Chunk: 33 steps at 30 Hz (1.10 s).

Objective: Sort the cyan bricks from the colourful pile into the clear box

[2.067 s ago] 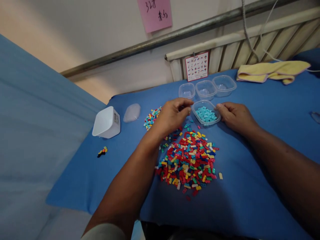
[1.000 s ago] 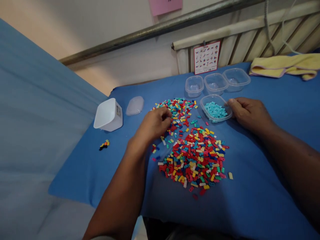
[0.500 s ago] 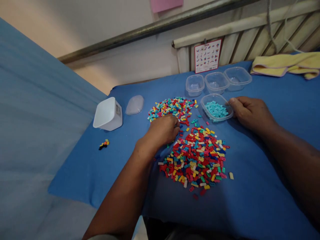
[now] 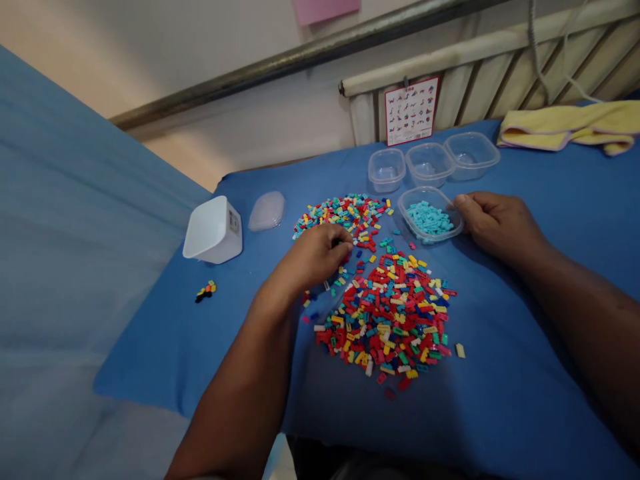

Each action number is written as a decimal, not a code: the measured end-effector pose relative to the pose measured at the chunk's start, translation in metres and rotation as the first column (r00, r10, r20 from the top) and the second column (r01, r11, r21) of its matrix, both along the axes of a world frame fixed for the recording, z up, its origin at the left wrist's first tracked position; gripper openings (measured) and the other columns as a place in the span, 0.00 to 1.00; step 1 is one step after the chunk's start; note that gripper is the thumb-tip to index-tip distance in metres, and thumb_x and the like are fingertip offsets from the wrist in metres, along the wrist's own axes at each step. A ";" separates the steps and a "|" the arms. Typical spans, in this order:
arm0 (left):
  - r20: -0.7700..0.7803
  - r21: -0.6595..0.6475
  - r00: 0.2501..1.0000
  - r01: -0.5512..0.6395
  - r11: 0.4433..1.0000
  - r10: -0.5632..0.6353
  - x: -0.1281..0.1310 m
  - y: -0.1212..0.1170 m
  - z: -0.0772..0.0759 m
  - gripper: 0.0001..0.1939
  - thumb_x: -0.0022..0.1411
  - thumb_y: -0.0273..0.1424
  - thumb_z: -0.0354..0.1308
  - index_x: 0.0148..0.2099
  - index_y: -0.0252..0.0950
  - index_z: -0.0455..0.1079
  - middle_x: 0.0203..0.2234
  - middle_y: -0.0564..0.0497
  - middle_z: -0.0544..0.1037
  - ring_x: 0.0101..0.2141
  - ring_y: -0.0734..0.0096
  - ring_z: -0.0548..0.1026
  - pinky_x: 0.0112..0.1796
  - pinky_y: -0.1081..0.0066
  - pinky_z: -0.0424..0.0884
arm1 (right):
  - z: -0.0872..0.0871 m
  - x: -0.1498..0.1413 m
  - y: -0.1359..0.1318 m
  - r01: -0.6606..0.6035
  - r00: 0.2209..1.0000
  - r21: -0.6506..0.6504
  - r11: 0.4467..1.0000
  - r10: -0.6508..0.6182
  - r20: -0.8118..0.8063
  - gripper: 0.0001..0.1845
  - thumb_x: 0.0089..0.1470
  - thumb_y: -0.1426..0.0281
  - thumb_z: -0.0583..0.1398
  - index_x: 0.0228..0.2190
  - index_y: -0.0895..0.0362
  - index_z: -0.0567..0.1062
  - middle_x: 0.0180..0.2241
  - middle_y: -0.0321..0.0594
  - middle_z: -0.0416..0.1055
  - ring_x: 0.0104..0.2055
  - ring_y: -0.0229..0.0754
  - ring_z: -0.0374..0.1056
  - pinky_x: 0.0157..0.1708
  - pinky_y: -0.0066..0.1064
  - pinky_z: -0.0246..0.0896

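My left hand (image 4: pixel 315 257) rests knuckles-up between two piles of small coloured bricks, fingers curled and pinched on the scattered pieces; what they hold is hidden. The larger pile (image 4: pixel 393 313) lies near me, the smaller pile (image 4: pixel 345 213) farther back. My right hand (image 4: pixel 495 223) is closed against the right rim of a clear tub (image 4: pixel 431 220) holding light-blue bricks, thumb at its edge.
Three clear empty tubs (image 4: pixel 429 163) stand in a row behind. A white square box (image 4: pixel 213 230), a clear lid (image 4: pixel 267 211) and a tiny brick cluster (image 4: pixel 205 291) lie at left. A yellow cloth (image 4: pixel 570 125) is at back right, a picture card (image 4: pixel 410 110) against the radiator.
My left hand drew back from the light-blue tub to the loose bricks between the piles and shifted slightly left. My right hand has stayed at the tub.
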<state>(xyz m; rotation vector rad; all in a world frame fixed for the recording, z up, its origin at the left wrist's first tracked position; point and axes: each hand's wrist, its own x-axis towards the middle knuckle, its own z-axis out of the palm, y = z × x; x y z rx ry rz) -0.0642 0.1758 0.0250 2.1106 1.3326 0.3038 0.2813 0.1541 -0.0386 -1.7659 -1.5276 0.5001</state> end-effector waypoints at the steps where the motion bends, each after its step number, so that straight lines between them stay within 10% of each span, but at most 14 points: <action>1: 0.043 -0.042 0.999 -0.021 0.999 0.023 -0.003 0.002 -0.001 0.08 0.71 0.30 0.59 0.41 0.35 0.78 0.31 0.51 0.80 0.31 0.71 0.74 0.34 0.68 0.67 | 0.000 0.000 0.000 0.002 1.000 0.001 1.000 -0.002 0.000 0.24 0.70 0.55 0.58 0.24 0.53 0.72 0.24 0.37 0.74 0.30 0.42 0.68 0.34 0.36 0.56; 15: 0.388 -0.398 0.830 -0.242 0.885 0.401 0.009 0.009 -0.011 0.07 0.71 0.22 0.61 0.48 0.33 0.79 0.33 0.50 0.84 0.35 0.74 0.84 0.40 0.74 0.78 | 0.004 -0.002 0.001 -0.029 1.000 0.011 1.000 0.029 -0.010 0.24 0.71 0.57 0.58 0.24 0.53 0.72 0.23 0.37 0.72 0.30 0.42 0.67 0.35 0.35 0.56; 23: 0.478 -0.075 0.877 0.089 0.993 -0.043 0.087 0.029 0.018 0.13 0.71 0.26 0.61 0.55 0.32 0.80 0.43 0.47 0.87 0.38 0.71 0.83 0.41 0.70 0.77 | -0.001 0.001 0.004 -0.055 0.998 0.040 0.998 0.056 -0.015 0.25 0.72 0.54 0.57 0.23 0.50 0.72 0.23 0.38 0.72 0.28 0.44 0.67 0.32 0.38 0.56; 28: 0.178 0.193 0.982 0.029 0.981 -0.064 0.064 0.048 0.033 0.13 0.68 0.25 0.60 0.49 0.33 0.84 0.37 0.50 0.85 0.35 0.70 0.78 0.40 0.68 0.71 | -0.001 0.001 0.004 -0.059 0.998 0.039 0.997 0.060 -0.019 0.25 0.72 0.55 0.57 0.22 0.50 0.72 0.23 0.39 0.73 0.28 0.46 0.68 0.33 0.39 0.56; 33: -0.196 0.219 0.980 0.075 0.973 -0.031 0.019 0.050 0.010 0.12 0.67 0.27 0.60 0.43 0.39 0.86 0.38 0.49 0.87 0.36 0.65 0.80 0.39 0.66 0.68 | -0.002 0.002 0.005 -0.054 0.999 0.032 0.998 0.054 0.002 0.25 0.71 0.55 0.57 0.23 0.50 0.72 0.22 0.37 0.71 0.28 0.45 0.67 0.32 0.39 0.55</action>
